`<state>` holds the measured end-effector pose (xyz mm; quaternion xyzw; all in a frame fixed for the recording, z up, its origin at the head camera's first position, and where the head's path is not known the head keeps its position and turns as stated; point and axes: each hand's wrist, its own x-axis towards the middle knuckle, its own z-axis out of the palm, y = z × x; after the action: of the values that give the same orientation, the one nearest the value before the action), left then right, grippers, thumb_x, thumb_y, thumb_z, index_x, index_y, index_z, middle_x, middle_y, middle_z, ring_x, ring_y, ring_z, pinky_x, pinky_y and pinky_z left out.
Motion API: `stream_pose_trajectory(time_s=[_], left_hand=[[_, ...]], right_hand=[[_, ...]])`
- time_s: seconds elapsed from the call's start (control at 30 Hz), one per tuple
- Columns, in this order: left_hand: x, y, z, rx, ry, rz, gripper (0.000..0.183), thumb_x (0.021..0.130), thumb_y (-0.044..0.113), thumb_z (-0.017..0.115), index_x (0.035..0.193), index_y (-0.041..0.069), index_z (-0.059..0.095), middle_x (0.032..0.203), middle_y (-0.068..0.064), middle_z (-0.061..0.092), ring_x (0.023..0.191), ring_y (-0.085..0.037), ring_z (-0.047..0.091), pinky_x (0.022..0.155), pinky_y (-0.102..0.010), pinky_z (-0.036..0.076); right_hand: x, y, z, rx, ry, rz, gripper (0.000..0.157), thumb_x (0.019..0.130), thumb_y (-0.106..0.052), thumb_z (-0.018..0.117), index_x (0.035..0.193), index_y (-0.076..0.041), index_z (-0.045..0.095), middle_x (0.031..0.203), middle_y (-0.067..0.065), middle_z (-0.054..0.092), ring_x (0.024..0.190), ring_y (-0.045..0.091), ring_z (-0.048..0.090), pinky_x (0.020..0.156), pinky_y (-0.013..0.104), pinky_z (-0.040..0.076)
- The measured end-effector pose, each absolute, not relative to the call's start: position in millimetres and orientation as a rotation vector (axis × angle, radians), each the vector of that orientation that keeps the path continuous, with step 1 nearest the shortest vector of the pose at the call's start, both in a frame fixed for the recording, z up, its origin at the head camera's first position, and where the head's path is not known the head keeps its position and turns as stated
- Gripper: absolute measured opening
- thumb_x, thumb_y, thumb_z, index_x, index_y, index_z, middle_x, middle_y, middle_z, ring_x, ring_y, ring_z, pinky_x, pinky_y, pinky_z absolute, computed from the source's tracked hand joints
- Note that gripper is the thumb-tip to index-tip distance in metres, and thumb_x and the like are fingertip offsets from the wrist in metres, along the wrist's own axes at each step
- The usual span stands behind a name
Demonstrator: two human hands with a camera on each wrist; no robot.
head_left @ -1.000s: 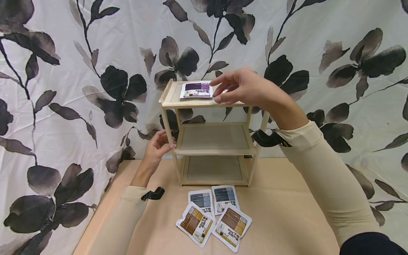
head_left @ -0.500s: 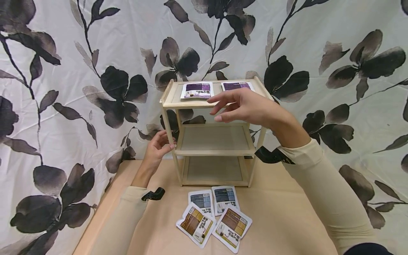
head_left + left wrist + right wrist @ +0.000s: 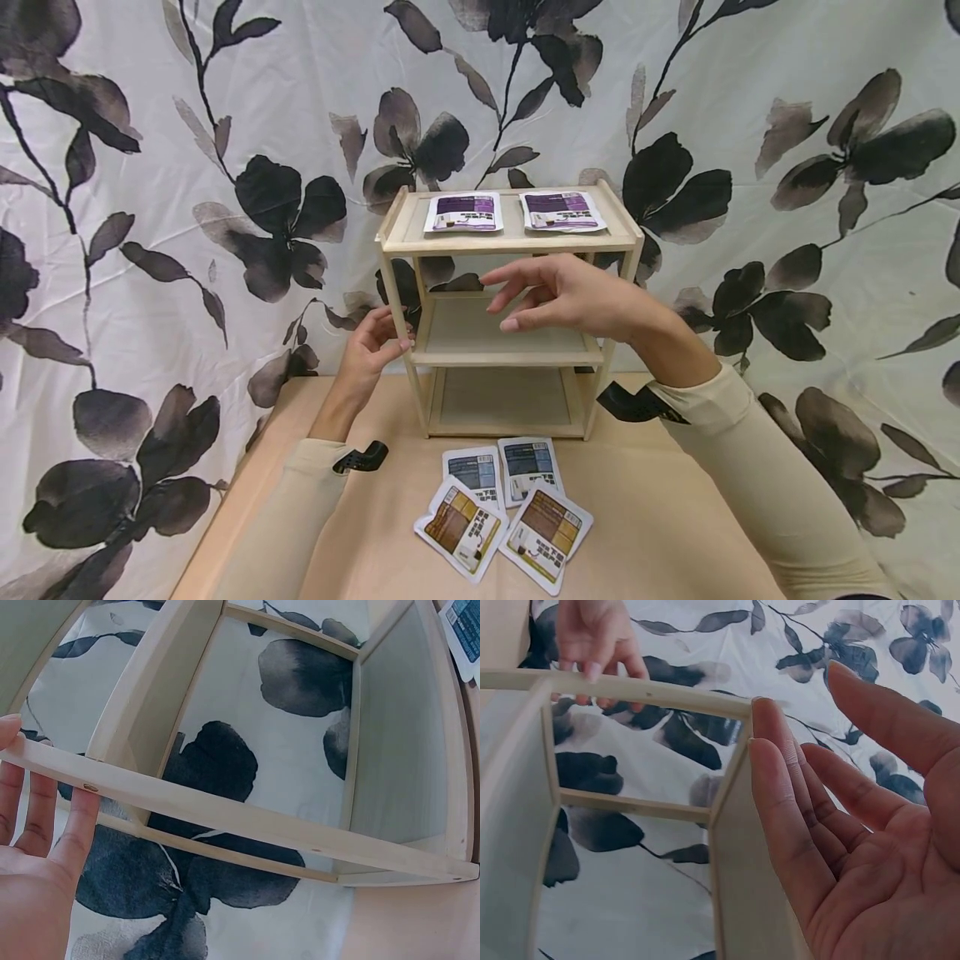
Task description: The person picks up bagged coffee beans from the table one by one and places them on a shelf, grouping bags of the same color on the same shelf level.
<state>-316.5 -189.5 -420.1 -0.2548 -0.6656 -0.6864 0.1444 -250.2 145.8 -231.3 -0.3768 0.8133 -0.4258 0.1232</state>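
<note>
A small three-tier wooden shelf point(image 3: 510, 248) stands at the back of the table. My left hand point(image 3: 363, 354) holds its left front post, and the left wrist view has the thumb on one side of the post point(image 3: 225, 816) and the fingers on the other. Before the middle tier hovers my right hand point(image 3: 573, 298), fingers loosely bent and apart; in the right wrist view this hand point(image 3: 855, 855) grips nothing. On the top tier lie two purple-labelled packets, one left point(image 3: 463, 212) and one right point(image 3: 562, 211), side by side with a gap.
In front of the shelf lie two blue-labelled packets, left point(image 3: 472, 471) and right point(image 3: 531, 467). Two brown-and-yellow packets, left point(image 3: 461, 529) and right point(image 3: 546, 533), partly overlap them nearer to me. Behind hangs a floral cloth point(image 3: 300, 108).
My right hand has moved down from the top tier to in front of the middle tier, uncovering the right purple packet. My left hand stays on the post.
</note>
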Motion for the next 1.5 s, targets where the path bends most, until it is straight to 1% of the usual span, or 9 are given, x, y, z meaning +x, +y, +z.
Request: stream_pose_trajectory(time_s=[0.1, 0.23, 0.43, 0.53, 0.67, 0.87, 1.17, 1.37, 1.5], left_hand=[[-316, -190, -421, -0.732, -1.921, -1.982, 0.047, 0.09, -0.007, 0.068, 0.133, 0.012, 0.059, 0.11, -0.007, 0.067, 0.102, -0.019, 0.062, 0.091, -0.03, 0.052], [-317, -190, -421, -0.741, -1.916, -1.977, 0.047, 0.09, -0.008, 0.067, 0.133, 0.011, 0.059, 0.111, -0.011, 0.067, 0.102, -0.019, 0.062, 0.09, -0.029, 0.052], [-317, -190, -421, -0.741, -1.939, -1.954, 0.049, 0.091, -0.007, 0.067, 0.135, 0.015, 0.059, 0.109, 0.002, 0.068, 0.104, -0.018, 0.062, 0.09, -0.027, 0.052], [-317, -190, -421, -0.737, -1.931, -1.963, 0.05, 0.091, -0.007, 0.068, 0.134, 0.016, 0.059, 0.108, 0.001, 0.068, 0.104, -0.021, 0.062, 0.09, -0.027, 0.052], [-317, -190, -419, -0.732, -1.932, -1.96, 0.049, 0.091, -0.007, 0.068, 0.135, 0.013, 0.058, 0.109, -0.002, 0.068, 0.104, -0.023, 0.061, 0.089, -0.027, 0.053], [-316, -190, -420, -0.718, -1.937, -1.959, 0.05, 0.09, -0.009, 0.068, 0.135, 0.011, 0.058, 0.108, 0.002, 0.069, 0.104, -0.027, 0.061, 0.088, -0.027, 0.053], [-314, -190, -418, -0.71, -1.948, -1.957, 0.049, 0.09, -0.008, 0.067, 0.135, 0.01, 0.057, 0.108, 0.002, 0.068, 0.104, -0.022, 0.062, 0.09, -0.028, 0.053], [-313, -189, -418, -0.7, -1.959, -1.955, 0.049, 0.091, -0.007, 0.067, 0.135, 0.01, 0.057, 0.109, 0.001, 0.068, 0.104, -0.022, 0.061, 0.09, -0.028, 0.052], [-313, -189, -419, -0.698, -1.961, -1.958, 0.049, 0.091, -0.007, 0.068, 0.135, 0.01, 0.057, 0.11, -0.002, 0.068, 0.104, -0.02, 0.061, 0.09, -0.028, 0.052]], right_hand=[[-250, 145, -241, -1.111, 2.344, -1.246, 0.059, 0.092, -0.007, 0.074, 0.147, -0.009, 0.052, 0.121, 0.008, 0.068, 0.108, 0.023, 0.067, 0.085, 0.029, 0.055], [-250, 143, -253, -1.143, 2.294, -1.27, 0.059, 0.092, -0.007, 0.074, 0.147, -0.008, 0.051, 0.121, 0.009, 0.069, 0.106, 0.024, 0.068, 0.088, 0.031, 0.056], [-255, 141, -273, -1.154, 2.215, -1.282, 0.06, 0.093, -0.009, 0.073, 0.148, -0.009, 0.05, 0.124, 0.008, 0.069, 0.104, 0.025, 0.069, 0.089, 0.032, 0.057], [-257, 138, -284, -1.166, 2.177, -1.28, 0.06, 0.093, -0.009, 0.074, 0.149, -0.011, 0.05, 0.126, 0.007, 0.068, 0.103, 0.026, 0.069, 0.089, 0.034, 0.057], [-258, 135, -299, -1.209, 2.118, -1.276, 0.061, 0.093, -0.008, 0.073, 0.149, -0.01, 0.049, 0.128, 0.007, 0.067, 0.102, 0.027, 0.07, 0.089, 0.036, 0.057], [-256, 131, -330, -1.253, 2.009, -1.296, 0.06, 0.094, -0.007, 0.072, 0.149, -0.009, 0.049, 0.129, 0.009, 0.066, 0.1, 0.028, 0.071, 0.088, 0.035, 0.058], [-253, 127, -373, -1.185, 1.926, -1.309, 0.055, 0.093, -0.008, 0.072, 0.146, -0.011, 0.054, 0.131, 0.011, 0.065, 0.104, 0.034, 0.07, 0.089, 0.038, 0.058], [-253, 123, -394, -1.18, 1.879, -1.317, 0.054, 0.093, -0.007, 0.072, 0.144, -0.012, 0.056, 0.131, 0.01, 0.066, 0.104, 0.03, 0.07, 0.09, 0.04, 0.058], [-253, 120, -411, -1.176, 1.839, -1.327, 0.053, 0.094, -0.006, 0.071, 0.144, -0.011, 0.056, 0.131, 0.009, 0.066, 0.105, 0.032, 0.07, 0.089, 0.041, 0.059]])
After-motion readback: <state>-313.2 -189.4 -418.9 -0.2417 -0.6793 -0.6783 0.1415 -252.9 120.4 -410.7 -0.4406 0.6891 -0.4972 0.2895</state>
